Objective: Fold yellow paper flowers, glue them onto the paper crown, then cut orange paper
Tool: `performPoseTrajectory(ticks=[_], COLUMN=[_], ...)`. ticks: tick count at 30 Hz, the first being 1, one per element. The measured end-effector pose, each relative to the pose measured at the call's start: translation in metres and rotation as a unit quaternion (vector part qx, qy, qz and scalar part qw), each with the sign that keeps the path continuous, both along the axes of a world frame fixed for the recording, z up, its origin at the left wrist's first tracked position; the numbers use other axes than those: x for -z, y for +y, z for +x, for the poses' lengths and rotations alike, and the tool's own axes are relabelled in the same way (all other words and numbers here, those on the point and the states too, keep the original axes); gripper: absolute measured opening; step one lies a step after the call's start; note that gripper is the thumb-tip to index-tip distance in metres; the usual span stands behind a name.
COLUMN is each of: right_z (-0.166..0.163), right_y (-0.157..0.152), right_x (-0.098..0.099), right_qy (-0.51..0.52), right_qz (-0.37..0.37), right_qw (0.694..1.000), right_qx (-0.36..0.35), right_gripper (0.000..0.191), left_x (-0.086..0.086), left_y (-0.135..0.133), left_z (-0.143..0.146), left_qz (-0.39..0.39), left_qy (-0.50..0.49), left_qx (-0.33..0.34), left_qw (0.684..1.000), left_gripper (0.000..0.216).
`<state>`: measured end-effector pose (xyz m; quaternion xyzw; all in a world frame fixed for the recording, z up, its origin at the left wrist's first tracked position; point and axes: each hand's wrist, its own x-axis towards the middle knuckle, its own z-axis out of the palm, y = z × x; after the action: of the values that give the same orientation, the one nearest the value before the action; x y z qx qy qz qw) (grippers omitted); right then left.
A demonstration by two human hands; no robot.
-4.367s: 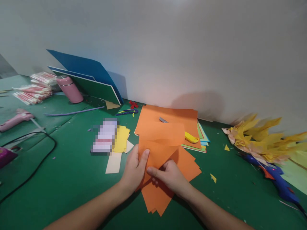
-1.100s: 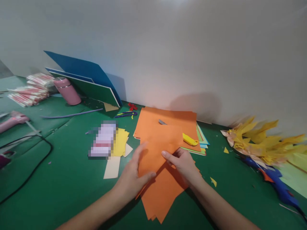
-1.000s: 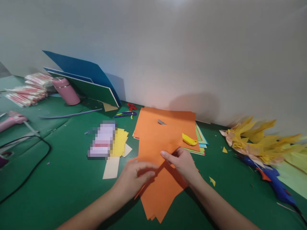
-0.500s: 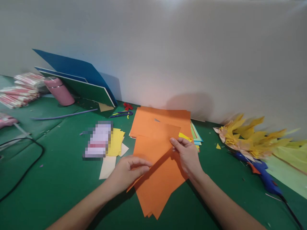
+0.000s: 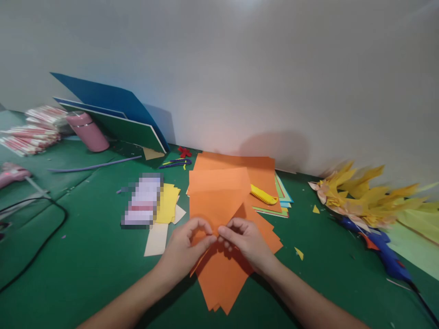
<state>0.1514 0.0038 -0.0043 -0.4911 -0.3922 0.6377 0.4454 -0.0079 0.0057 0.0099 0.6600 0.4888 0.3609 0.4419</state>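
Observation:
An orange paper sheet (image 5: 217, 183) is held up at a tilt in front of me. My left hand (image 5: 192, 242) pinches it near its lower edge between thumb and fingers. Close beside it, my right hand (image 5: 243, 240) pinches the same edge, so the fingertips of both hands almost meet. Under the hands, more orange sheets (image 5: 221, 288) lie fanned out on the table. Behind the held sheet is a stack of orange paper (image 5: 264, 169) against the wall. A yellow ribbed cutter handle (image 5: 264, 195) rests on that stack, partly covered by the held sheet.
Left on the green table (image 5: 96, 274) are a blurred-out phone (image 5: 142, 201), yellow paper pieces (image 5: 168, 203), a pink bottle (image 5: 89, 132) and propped boards (image 5: 116, 123). At the right lie a blue glue gun (image 5: 387, 256) and yellow paper leaves (image 5: 356, 192).
My right hand has moved left and down to meet my left hand at the sheet's lower edge. The held sheet has turned, and more of the yellow cutter shows.

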Motion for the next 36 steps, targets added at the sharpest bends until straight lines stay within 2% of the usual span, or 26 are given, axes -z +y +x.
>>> performPoseTrajectory(ticks=[2, 6, 9, 13, 20, 23, 30, 36], right_z=[0.008, 0.031, 0.042, 0.039, 0.019, 0.012, 0.009, 0.024], right_y=[0.006, 0.022, 0.029, 0.027, 0.012, 0.006, 0.004, 0.015], right_x=[0.000, -0.001, -0.001, 0.000, 0.002, 0.001, 0.002, 0.006], right_qy=[0.001, 0.032, 0.049, 0.052, 0.024, -0.005, -0.051, -0.032], right_qz=[0.016, 0.054, 0.056, 0.063, 0.031, 0.014, 0.034, 0.081], right_qw=[0.999, 0.981, 0.970, 0.977, 0.999, 0.999, 0.998, 0.984], right_qx=[0.043, 0.183, 0.230, 0.196, 0.001, -0.032, 0.031, 0.159], right_gripper=[0.044, 0.039, 0.039, 0.041, 0.046, 0.045, 0.048, 0.046], left_x=[-0.003, -0.006, -0.005, -0.001, -0.001, 0.000, -0.004, -0.014], left_y=[0.001, 0.001, 0.001, 0.001, -0.001, -0.002, 0.002, 0.005], left_z=[-0.001, -0.003, -0.003, -0.002, 0.001, 0.000, -0.003, -0.013], left_qz=[0.000, -0.014, -0.028, -0.030, -0.018, -0.027, -0.109, -0.182], left_qy=[0.017, 0.048, 0.051, 0.039, -0.005, -0.017, 0.022, 0.053], left_qx=[0.012, 0.031, 0.045, 0.049, 0.030, 0.057, 0.109, 0.158], left_qw=[1.000, 0.998, 0.997, 0.998, 0.999, 0.998, 0.988, 0.969], left_gripper=[0.006, 0.005, 0.007, 0.012, 0.014, 0.016, 0.019, 0.015])
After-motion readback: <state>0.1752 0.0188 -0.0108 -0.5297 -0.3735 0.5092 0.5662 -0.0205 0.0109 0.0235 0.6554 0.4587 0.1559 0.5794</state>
